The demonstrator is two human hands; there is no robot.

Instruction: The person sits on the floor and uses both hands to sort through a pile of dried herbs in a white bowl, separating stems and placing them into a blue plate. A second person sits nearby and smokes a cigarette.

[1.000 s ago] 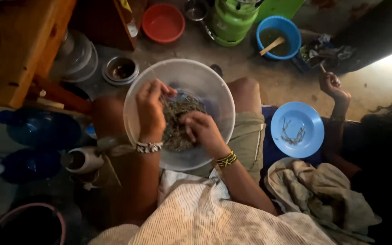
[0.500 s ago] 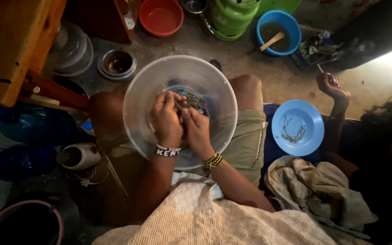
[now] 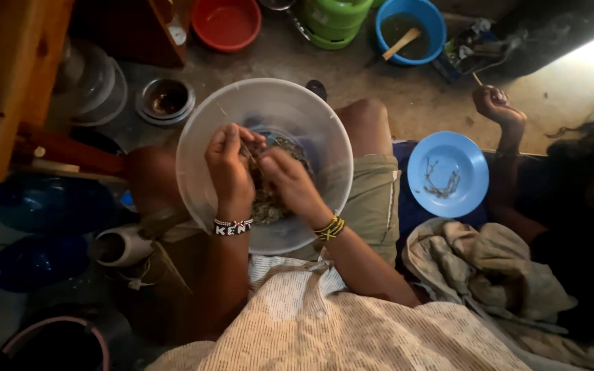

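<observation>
— Both hands are inside the clear bowl [image 3: 201, 130] on the lap. What are they doing?

— Left hand [image 3: 228, 168] is closed in a pinch; its fingertips hold a thin stem from the greens [image 3: 269, 203]. Right hand [image 3: 289, 180] is also pinched, on the same small piece, I think. The two hands are almost touching above the pile.

— How do the greens handle, in your opinion?

— I judge them very light and soft, with thin stems that break easily. Best place to take one is at the stem end, with two fingertips, and the other hand takes the leaves. A hard squeeze would crush them.

— And how do they look?

— Dark green-grey, tangled, a low heap on the bottom of the bowl, mostly under the hands. Single leaves I cannot see.

— What is around?

— Beside the right knee lies a blue plate [image 3: 465, 154] with a few bare stems on it. Another person's hand [image 3: 493, 106] is raised behind it, closed on a small stick. Further away on the floor stand a red basin [image 3: 227, 24], a green gas cylinder [image 3: 338, 17] and a blue bowl with a wooden spoon [image 3: 407, 31]. A crumpled cloth [image 3: 482, 268] lies near the plate.
</observation>
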